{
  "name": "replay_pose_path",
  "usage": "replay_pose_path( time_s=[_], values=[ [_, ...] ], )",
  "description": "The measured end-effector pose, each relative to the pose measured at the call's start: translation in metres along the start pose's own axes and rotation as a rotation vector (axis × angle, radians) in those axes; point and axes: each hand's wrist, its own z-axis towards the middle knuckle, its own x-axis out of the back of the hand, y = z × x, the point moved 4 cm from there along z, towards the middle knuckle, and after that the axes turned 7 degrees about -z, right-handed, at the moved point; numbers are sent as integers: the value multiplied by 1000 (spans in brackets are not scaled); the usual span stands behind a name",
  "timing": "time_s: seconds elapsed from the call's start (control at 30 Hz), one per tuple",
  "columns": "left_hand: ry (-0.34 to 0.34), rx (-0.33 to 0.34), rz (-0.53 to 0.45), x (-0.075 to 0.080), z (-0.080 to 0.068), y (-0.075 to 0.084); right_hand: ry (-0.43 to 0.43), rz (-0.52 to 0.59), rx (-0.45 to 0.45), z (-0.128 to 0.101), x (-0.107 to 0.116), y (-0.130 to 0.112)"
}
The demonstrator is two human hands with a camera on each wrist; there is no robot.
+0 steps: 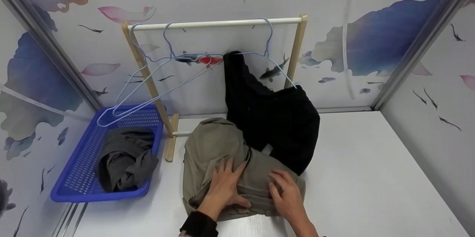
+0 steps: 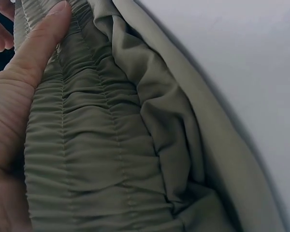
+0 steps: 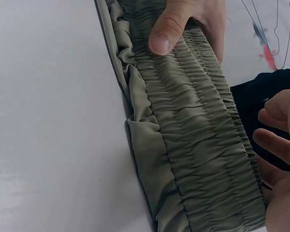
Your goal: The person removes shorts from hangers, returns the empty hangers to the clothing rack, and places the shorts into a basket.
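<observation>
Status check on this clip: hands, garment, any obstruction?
Left hand flat on olive-green elastic-waist trousers, thumb on waistband. Right hand resting on same trousers, fingers loosely bent. Black garment on blue wire hanger touches the trousers' far edge.

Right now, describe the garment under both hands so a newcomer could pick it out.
Start at the wooden clothes rack on the white table. In front of its base lies an olive-green fabric garment, with the left hand and right hand resting on it. Unlike the black garment beside it, it has a ribbed elastic waistband.
</observation>
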Motion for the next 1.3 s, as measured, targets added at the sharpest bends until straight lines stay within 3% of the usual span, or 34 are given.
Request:
replay_pose_path(
  time_s=[0.43, 0.57, 1.07, 1.3],
  values=[
    [-151, 95, 67, -9, 16, -1, -30, 10, -9, -1, -1, -1],
    [-170, 108, 98, -11, 19, -2, -36, 15, -3, 0, 0, -3],
    [-74, 47, 122, -4, 7, 10, 26, 24, 40, 2, 2, -5],
    [-45, 37, 99, -1, -2, 13, 20, 23, 14, 1, 2, -6]
  ],
)
